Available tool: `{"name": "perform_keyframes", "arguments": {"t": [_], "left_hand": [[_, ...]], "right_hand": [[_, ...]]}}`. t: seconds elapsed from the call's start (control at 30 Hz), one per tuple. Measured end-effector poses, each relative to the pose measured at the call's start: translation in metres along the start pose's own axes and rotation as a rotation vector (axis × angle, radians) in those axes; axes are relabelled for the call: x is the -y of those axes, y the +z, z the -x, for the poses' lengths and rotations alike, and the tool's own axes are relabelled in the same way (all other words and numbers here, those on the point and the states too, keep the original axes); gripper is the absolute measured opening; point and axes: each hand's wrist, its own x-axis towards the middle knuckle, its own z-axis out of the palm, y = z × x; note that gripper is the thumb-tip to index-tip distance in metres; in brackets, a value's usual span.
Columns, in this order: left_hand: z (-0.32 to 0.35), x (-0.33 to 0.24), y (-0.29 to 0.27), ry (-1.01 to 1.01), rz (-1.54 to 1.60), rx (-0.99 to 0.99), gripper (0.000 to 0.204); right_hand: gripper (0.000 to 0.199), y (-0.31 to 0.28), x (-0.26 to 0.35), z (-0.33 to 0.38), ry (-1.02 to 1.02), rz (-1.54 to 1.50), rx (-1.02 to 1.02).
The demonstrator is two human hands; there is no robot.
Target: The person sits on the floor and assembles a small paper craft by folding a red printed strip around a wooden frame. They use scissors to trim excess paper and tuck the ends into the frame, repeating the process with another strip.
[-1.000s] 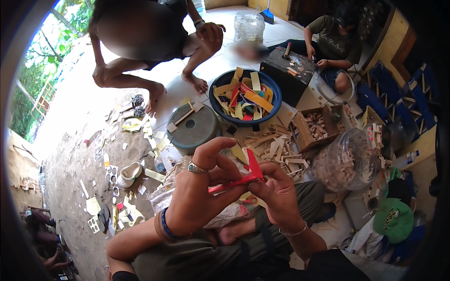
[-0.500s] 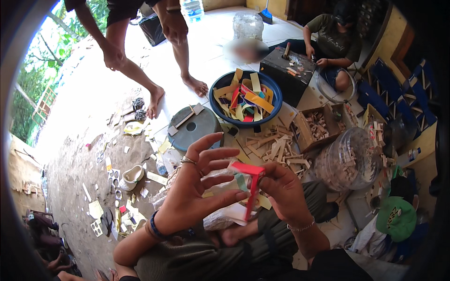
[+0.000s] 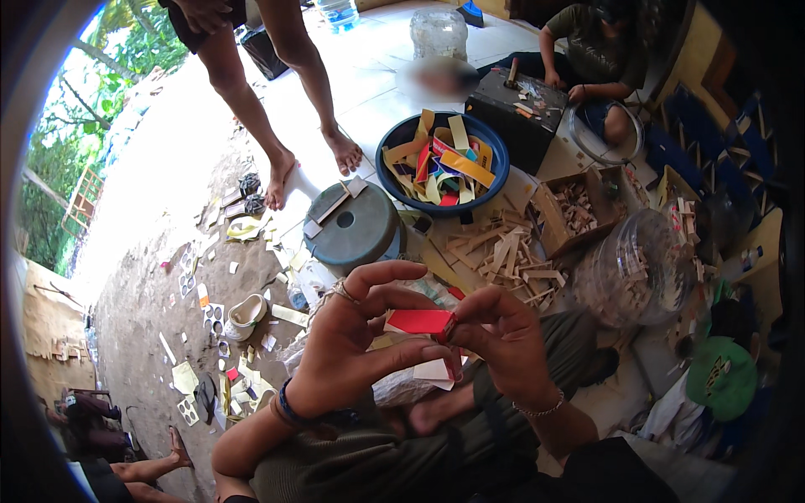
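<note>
Between both hands I hold a small block wrapped in red paper (image 3: 419, 321), with a white flap of paper hanging below it. My left hand (image 3: 356, 344), wearing a ring and a blue wristband, pinches its left end with thumb and fingers. My right hand (image 3: 503, 339), with a thin bracelet, grips its right end. The hands are raised over my lap, where I sit cross-legged in olive trousers.
Ahead lie a blue basin of coloured paper strips (image 3: 441, 161), an upturned grey bucket (image 3: 352, 226), a heap of small wooden pieces (image 3: 503, 251), a cardboard box (image 3: 570, 210) and a clear jar (image 3: 637, 268). A person stands barefoot (image 3: 281, 172); another sits at a black box (image 3: 520, 117).
The red paper has gone from a loose strip sticking out to a fold lying flat around the block. The standing person has straightened up and stepped back.
</note>
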Motion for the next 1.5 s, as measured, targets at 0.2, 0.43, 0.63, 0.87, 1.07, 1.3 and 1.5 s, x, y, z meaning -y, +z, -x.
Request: {"name": "perform_keyframes", "arguments": {"t": [0.2,0.43,0.63,0.87,1.07,1.3,1.5], "left_hand": [[0.0,-0.003,0.002,0.043,-0.11,-0.008,0.08],[0.0,0.0,0.001,0.121,-0.165,0.001,0.08],[0.002,0.006,-0.002,0.247,-0.357,-0.027,0.063],[0.005,0.01,-0.002,0.252,-0.407,-0.082,0.057],[0.005,0.011,0.0,0.175,-0.206,-0.078,0.05],[0.005,0.013,-0.002,0.133,-0.277,-0.074,0.048],[0.006,0.012,-0.007,0.127,-0.305,-0.043,0.057]], "right_hand": [[0.024,0.002,0.0,0.0,0.011,0.037,-0.018],[0.02,0.001,0.005,-0.002,-0.057,0.324,-0.045],[0.023,0.0,0.009,-0.007,-0.335,0.663,-0.04],[0.02,0.001,0.023,-0.01,-0.573,1.027,0.008],[0.019,0.008,0.023,-0.011,-0.703,1.18,-0.026],[0.016,0.003,0.021,-0.013,-0.693,1.155,0.032],[0.009,-0.037,-0.009,-0.007,-0.335,0.981,0.0]]}}
